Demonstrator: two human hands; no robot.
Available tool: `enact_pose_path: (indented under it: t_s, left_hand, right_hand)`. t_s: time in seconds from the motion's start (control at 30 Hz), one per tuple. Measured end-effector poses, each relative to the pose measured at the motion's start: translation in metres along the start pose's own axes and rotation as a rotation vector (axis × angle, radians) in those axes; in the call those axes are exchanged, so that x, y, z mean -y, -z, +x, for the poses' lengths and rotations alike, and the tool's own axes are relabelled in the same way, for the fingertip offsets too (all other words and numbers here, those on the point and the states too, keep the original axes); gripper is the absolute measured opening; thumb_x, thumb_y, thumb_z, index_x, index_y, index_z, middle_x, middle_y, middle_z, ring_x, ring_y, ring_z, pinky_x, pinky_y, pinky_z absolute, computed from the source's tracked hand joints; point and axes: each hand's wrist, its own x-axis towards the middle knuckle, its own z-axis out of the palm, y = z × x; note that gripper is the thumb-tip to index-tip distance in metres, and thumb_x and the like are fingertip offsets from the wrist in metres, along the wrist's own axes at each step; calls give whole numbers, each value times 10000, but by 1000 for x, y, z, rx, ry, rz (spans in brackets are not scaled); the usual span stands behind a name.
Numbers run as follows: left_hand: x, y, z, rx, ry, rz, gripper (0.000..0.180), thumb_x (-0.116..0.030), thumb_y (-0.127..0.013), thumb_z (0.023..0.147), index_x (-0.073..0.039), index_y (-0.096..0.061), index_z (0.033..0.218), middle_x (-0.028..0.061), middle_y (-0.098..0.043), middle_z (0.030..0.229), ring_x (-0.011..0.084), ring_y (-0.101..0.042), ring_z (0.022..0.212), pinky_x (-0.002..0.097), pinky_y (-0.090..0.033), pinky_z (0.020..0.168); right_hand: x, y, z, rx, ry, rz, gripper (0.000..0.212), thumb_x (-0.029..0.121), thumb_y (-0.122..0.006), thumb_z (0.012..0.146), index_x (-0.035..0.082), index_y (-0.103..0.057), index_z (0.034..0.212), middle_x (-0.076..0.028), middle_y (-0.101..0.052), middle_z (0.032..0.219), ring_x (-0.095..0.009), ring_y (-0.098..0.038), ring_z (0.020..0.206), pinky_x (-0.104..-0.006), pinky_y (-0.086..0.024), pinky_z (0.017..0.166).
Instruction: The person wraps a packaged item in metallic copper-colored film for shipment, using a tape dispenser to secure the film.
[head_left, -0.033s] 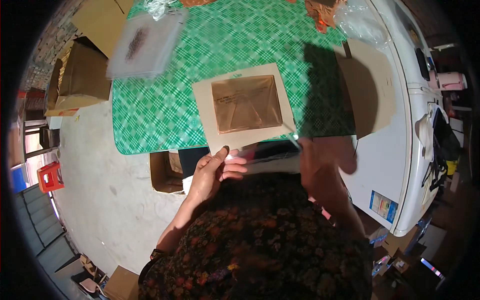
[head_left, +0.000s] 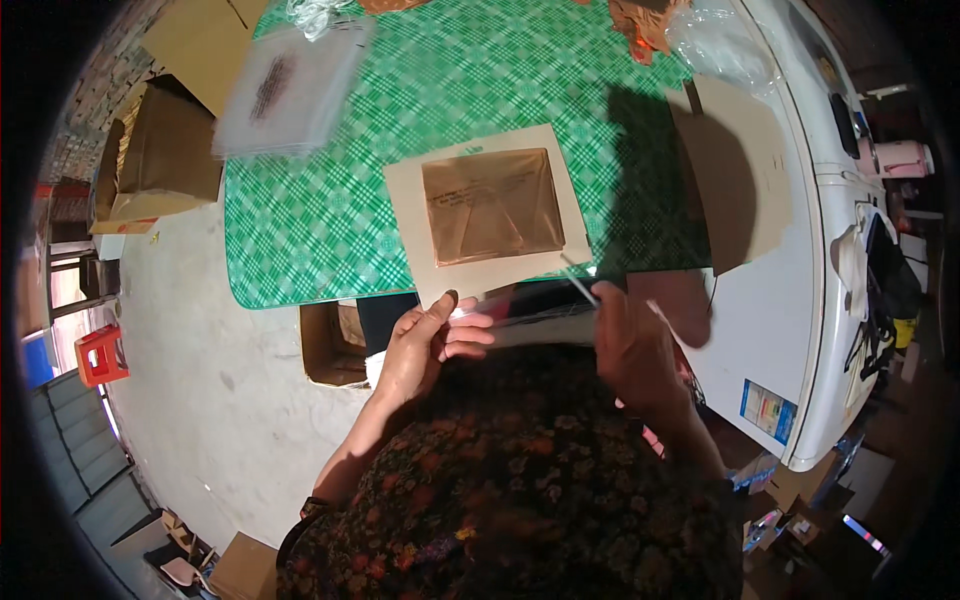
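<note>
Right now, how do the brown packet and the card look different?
The packet is brown and shiny, while the card is pale and dull. The packet is smaller, and the bigger card shows all around it. The packet lies on top, while the card is underneath. Both are flat with four corners.

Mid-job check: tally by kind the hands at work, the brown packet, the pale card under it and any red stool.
Hands: 2 (left hand, right hand)
Brown packet: 1
Pale card: 1
Red stool: 1
Total: 5
</note>
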Motion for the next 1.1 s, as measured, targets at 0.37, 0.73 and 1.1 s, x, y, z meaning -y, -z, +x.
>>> enact_pose_path:
  t_s: [0.37,0.73,1.1]
  left_hand:
    - [4,0,-2,50,-7,41,404,-271,-528,1118,109,-636,1205,268,-751,1083,322,-775,907,378,-627,750]
    - [7,10,-11,61,47,94,406,-278,-568,1093,92,-620,1253,259,-745,1117,333,-762,986,427,-615,811]
    - [7,8,-4,109,-24,98,401,-273,-545,1122,83,-641,1278,231,-738,1180,294,-748,1061,394,-606,903]
  right_hand:
    - [-1,-32,17,-216,-131,71,207,67,-672,981,38,-534,1133,-198,-652,745,-441,-670,681,-538,-511,608]
    - [1,-32,18,-394,-213,130,204,146,-811,909,93,-643,1011,-92,-631,701,-314,-620,581,-452,-474,548]
    - [0,-55,-7,-425,416,-84,340,169,-763,818,187,-729,1155,-1,-576,1046,-210,-551,964,-384,-470,823]
